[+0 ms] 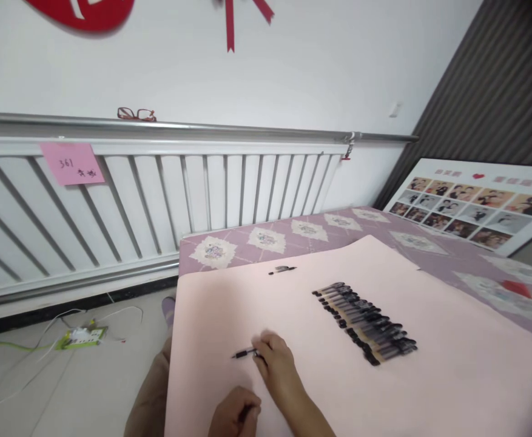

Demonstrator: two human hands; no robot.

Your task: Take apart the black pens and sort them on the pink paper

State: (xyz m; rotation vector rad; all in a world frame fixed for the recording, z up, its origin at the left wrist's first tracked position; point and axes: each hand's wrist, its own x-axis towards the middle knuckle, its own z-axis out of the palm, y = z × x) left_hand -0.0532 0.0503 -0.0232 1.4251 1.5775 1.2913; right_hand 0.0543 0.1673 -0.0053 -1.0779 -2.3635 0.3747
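Observation:
My right hand (275,363) is closed on a pen (245,353), its fingers pinching the barrel's right end. The pen's dark grip and bare tip point left, just over the pink sheet (302,376). Below it, at the bottom edge, my left hand (235,414) is curled, thumb against fingers; a dark bit shows between them, too unclear to name. A row of several black pens (366,321) lies side by side on the sheet to the right. Small black pen parts (282,269) lie near the sheet's far edge.
Under the sheet is a purple patterned cover (309,230). A white radiator (229,188) stands behind, with glasses (137,114) on its pipe. A photo board (475,200) leans at the right. A power strip (82,337) with cables lies on the floor at left.

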